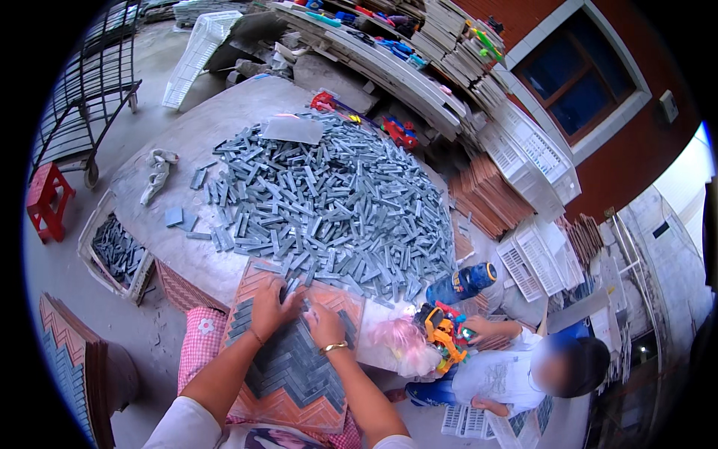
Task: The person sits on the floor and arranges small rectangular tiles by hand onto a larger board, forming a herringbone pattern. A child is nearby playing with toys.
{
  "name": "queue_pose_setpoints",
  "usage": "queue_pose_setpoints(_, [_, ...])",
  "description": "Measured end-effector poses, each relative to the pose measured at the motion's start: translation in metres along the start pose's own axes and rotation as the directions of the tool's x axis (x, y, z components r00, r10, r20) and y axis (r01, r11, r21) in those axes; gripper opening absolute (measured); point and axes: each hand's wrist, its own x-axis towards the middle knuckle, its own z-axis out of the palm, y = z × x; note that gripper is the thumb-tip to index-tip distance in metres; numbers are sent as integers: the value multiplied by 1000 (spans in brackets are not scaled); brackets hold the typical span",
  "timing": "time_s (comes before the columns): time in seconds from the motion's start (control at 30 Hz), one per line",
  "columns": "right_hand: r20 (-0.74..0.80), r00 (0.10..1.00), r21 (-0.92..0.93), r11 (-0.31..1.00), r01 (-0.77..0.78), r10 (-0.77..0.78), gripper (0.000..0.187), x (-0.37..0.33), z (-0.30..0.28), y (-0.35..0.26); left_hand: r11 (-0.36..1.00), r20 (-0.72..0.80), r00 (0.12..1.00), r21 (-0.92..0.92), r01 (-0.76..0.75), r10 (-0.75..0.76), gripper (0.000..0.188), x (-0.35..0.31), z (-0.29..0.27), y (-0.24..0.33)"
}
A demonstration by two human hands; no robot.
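Left hand is bent over the far part of a rectangular panel patterned in grey and terracotta herringbone, which lies near, before the person. Its fingers are curled at small grey strips; whether they grip any cannot be told. Right hand rests close beside it, fingers bent down at the panel; their closure cannot be told.

A broad heap of loose grey rectangular strips crowds the panel's far edge. To the right stand a dark blue bottle, orange-and-yellow plastic toys and a pink fluffy item. A second person in a white shirt has a hand at the toys. To the left lie a crumpled white cloth-like item and a white crate of grey strips.

The worktop is pale and smudged. Beyond it are stacked boards; far right, a red-brown wall with a dark window. A red stool stands far left.
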Motion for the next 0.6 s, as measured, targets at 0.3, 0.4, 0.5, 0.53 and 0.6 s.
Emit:
queue_pose_setpoints(0.3, [-41, 990, -140, 982, 130, -137, 49, -3, -25, -1, 1000, -2, 1000, 3, 6, -6, 27, -3, 2, -3])
queue_pose_setpoints(0.4, [157, 970, -365, 902, 231, -184, 68, -35, -9, -11, 996, -6, 997, 48, -77, 77, 27, -1, 7, 0])
queue_pose_setpoints(0.5, [269, 952, -270, 937, 222, -148, 74, -42, 0, -9, 997, 7, 997, 37, -71, 71, 29, -2, 6, 0])
queue_pose_setpoints(0.53, [276, 953, -179, 967, 182, -128, 71, -40, -5, -6, 996, 31, 997, 33, -77, 76, 30, -2, 3, 0])
queue_pose_setpoints(0.6, [146, 987, -151, 985, 89, -67, 74, -43, -18, 3, 995, 56, 994, 31, -94, 92, 32, -4, -1, -3])
